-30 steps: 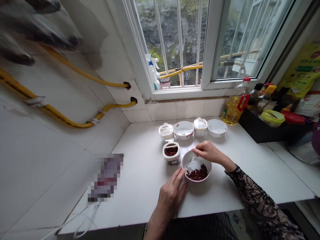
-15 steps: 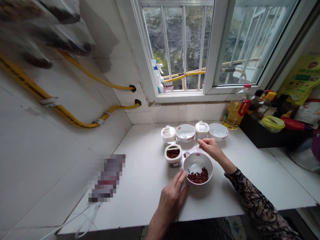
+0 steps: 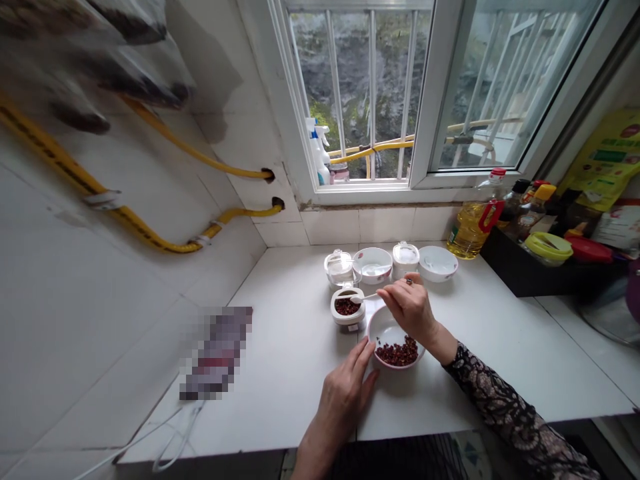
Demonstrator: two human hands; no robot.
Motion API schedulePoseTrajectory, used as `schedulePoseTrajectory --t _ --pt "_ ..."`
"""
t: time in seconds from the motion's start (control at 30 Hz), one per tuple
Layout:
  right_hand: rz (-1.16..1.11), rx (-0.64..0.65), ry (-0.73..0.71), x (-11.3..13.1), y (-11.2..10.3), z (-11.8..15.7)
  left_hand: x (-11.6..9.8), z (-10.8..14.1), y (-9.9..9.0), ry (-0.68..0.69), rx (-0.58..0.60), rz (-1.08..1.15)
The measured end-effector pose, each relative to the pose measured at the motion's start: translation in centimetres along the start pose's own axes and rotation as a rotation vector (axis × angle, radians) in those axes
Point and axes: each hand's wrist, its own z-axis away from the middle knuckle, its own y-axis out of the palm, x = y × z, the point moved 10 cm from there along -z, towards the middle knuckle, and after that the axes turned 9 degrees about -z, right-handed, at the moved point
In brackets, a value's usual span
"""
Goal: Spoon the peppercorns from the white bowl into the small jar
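A small white spoon (image 3: 364, 299) is clamped in the grip of the right hand (image 3: 410, 307) above a white tub (image 3: 341, 321) of red peppercorns, the left hand (image 3: 345, 393) is laid, grip apart, against a pink-rimmed bowl (image 3: 373, 331) near the tabletop's (image 3: 300, 373) front edge, and peppercorn transfer appears in hand, calling for the spoon to be tipped.

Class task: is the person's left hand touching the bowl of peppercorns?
Touching: the head view shows the left hand with its fingertips against the rim of the bowl.
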Motion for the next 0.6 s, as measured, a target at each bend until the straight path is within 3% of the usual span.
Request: schedulePoseTrajectory --t 0.1,0.17,0.33,0.43,0.6 --pt "-0.09 -0.005 0.143 -2.5 -1.1 0.2 -0.1 -0.1 -0.1 -0.005 0.008 0.0" --pt "-0.162 0.063 0.245 -4.5 -1.2 0.7 -0.1 -0.1 -0.1 -0.008 0.016 -0.001" --pt "-0.22 0.429 0.402 -7.9 1.0 3.0 -0.1 -0.1 -0.2 -0.009 0.016 -0.012" --pt "-0.165 0.574 0.451 -8.3 2.0 4.1 0.0 -0.1 -0.2 -0.017 0.025 -0.005" --pt "-0.14 0.691 0.431 -6.7 3.8 4.9 -0.1 -0.2 -0.2 -0.014 0.026 0.007"
